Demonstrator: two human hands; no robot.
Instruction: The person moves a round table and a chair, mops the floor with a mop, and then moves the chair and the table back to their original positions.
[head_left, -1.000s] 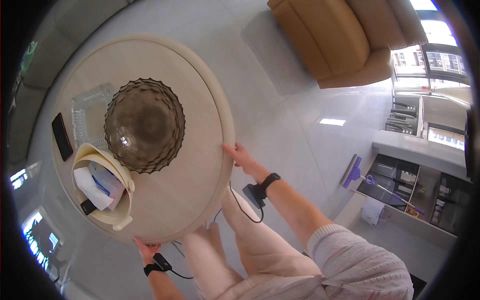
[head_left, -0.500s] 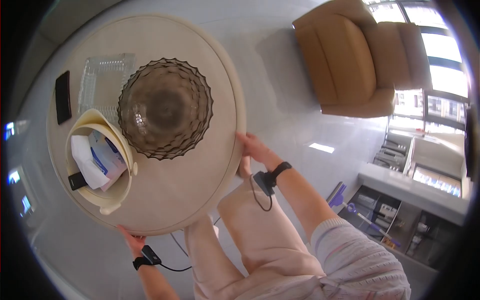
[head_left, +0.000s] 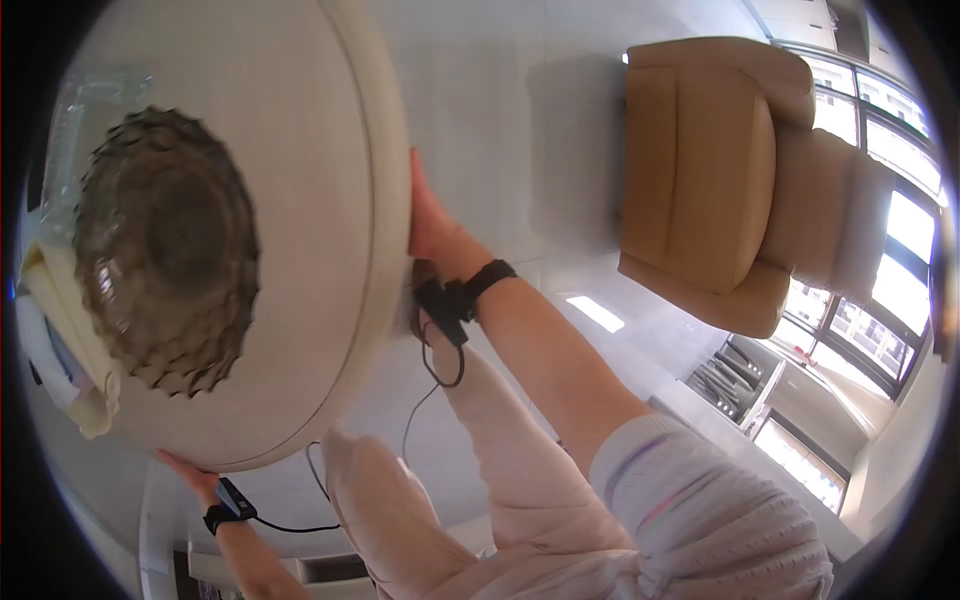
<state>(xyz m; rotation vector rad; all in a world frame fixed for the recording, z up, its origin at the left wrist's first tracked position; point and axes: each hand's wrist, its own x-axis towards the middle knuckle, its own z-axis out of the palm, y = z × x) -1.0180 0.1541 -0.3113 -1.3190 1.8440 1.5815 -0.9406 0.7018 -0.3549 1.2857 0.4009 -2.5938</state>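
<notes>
I hold a round cream table (head_left: 330,130) by its rim with both hands. My right hand (head_left: 428,222) grips the rim on the right side; my left hand (head_left: 188,470) grips the near lower edge. On the tabletop sits a large smoky glass bowl (head_left: 165,250) with a scalloped rim. Beside it, at the far left, is a cream basket (head_left: 60,330) with papers in it. A clear glass tray (head_left: 85,100) lies behind the bowl. Both wrists wear black bands with cables.
A tan leather armchair (head_left: 710,170) stands to the right on the pale tiled floor (head_left: 480,80). Windows (head_left: 890,230) run along the far right. My legs in light trousers (head_left: 480,470) are just below the table.
The view has swung left and closer: the table now fills the left side and the armchair has come nearer on the right. Both hands remain on the rim.
</notes>
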